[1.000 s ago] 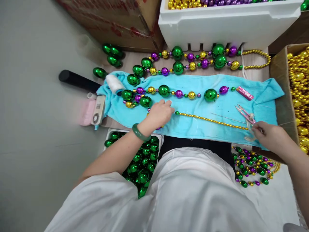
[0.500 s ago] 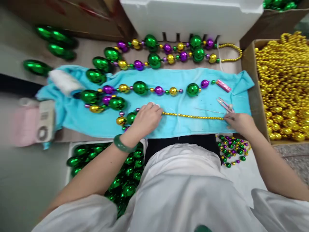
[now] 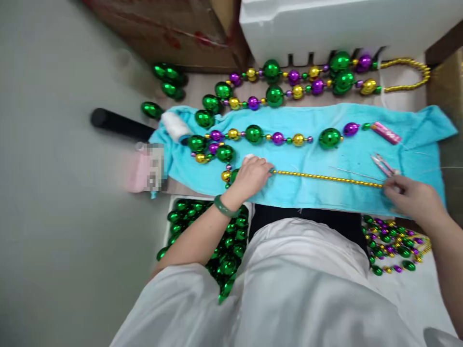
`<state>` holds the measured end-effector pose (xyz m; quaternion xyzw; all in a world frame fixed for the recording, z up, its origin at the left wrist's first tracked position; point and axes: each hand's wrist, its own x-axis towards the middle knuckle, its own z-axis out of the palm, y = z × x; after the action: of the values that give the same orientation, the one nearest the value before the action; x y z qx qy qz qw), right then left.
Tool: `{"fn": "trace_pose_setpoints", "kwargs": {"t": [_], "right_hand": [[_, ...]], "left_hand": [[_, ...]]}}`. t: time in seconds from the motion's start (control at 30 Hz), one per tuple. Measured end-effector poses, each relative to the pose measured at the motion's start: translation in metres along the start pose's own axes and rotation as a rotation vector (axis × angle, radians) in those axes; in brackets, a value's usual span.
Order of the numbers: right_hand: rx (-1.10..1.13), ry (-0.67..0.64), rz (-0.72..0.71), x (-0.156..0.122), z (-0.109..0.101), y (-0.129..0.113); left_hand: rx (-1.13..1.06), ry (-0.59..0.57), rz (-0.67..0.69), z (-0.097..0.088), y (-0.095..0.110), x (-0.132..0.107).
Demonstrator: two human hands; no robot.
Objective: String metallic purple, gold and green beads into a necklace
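My left hand (image 3: 251, 177) is closed at the left end of a gold bead strand (image 3: 325, 177), over part of a chain of green, purple and gold beads. My right hand (image 3: 410, 193) pinches the strand's right end, so it runs nearly straight between both hands. A long thin needle (image 3: 352, 172) lies just above the strand, and small pink-handled snips (image 3: 383, 166) rest beside my right fingers. Farther up on the blue towel (image 3: 311, 197), a row of large beads (image 3: 278, 138) leads toward a pink tube (image 3: 386, 132). My fingertips partly hide both strand ends.
A finished-looking bead necklace (image 3: 275, 96) lies along the back, below a white foam box (image 3: 325, 29). A white thread spool (image 3: 175, 126) and loose green beads (image 3: 151, 110) are at left. Many green beads (image 3: 227, 265) fill a tray by my lap; bead necklaces (image 3: 394, 243) lie at lower right.
The camera view has swung left, so everything sits farther right in the picture. Both hands still hold the gold strand on the towel; its layout looks much the same.
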<state>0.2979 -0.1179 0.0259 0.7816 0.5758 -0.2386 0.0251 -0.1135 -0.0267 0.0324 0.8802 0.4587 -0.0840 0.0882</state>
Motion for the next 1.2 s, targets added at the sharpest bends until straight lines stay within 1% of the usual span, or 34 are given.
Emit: {"fn": "trace_pose_setpoints", "kwargs": {"t": [0.1, 0.27, 0.33, 0.4, 0.5, 0.63, 0.8, 1.03, 1.2], "right_hand": [[0.108, -0.034, 0.073, 0.006, 0.005, 0.005], [0.204, -0.04, 0.122, 0.007, 0.009, 0.008], [0.214, -0.061, 0.154, 0.007, 0.008, 0.008], [0.206, -0.081, 0.176, 0.006, 0.008, 0.008], [0.194, -0.078, 0.157, 0.005, 0.008, 0.007], [0.223, -0.063, 0.131, 0.004, 0.01, 0.009], [0.201, -0.058, 0.134, 0.006, 0.012, 0.013], [0.196, -0.052, 0.105, 0.006, 0.012, 0.013], [0.187, -0.082, 0.087, 0.003, 0.008, 0.007]], "left_hand": [[-0.034, -0.006, -0.004, 0.001, -0.002, -0.002], [-0.083, -0.028, -0.017, -0.003, -0.001, -0.003], [-0.097, -0.015, -0.007, -0.004, 0.001, -0.003], [-0.107, 0.021, 0.012, -0.003, 0.004, -0.002], [-0.116, 0.07, 0.04, 0.001, 0.01, 0.0], [-0.122, 0.071, 0.02, 0.004, 0.014, 0.002], [-0.132, 0.08, -0.005, 0.002, 0.014, 0.0], [-0.182, 0.122, 0.052, 0.009, 0.025, 0.008], [-0.128, 0.13, 0.025, 0.006, 0.02, 0.006]]}}
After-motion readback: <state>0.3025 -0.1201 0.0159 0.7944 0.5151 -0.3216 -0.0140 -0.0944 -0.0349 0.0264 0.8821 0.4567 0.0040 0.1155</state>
